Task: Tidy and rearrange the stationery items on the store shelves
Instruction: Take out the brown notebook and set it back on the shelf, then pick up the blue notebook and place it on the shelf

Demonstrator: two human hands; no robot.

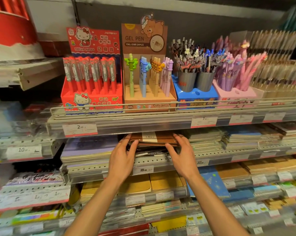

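Observation:
A stack of brown-covered notebooks (154,139) with a white label lies on the second shelf (160,160), just under the pen shelf. My left hand (122,158) grips the stack's left front corner, thumb on top. My right hand (182,155) holds the right front corner, fingers curled over the edge. Both hands are closed on the stack, which sits on darker notebooks below it. The back of the stack is hidden under the upper shelf.
Above, pen display boxes stand behind a wire rail: a red Hello Kitty box (92,79), a brown gel pen box (147,74), metal cups of pens (196,79). Purple notebooks (89,150) lie left of the stack, more notebooks (210,140) to the right. Lower shelves hold kraft notebooks (166,181).

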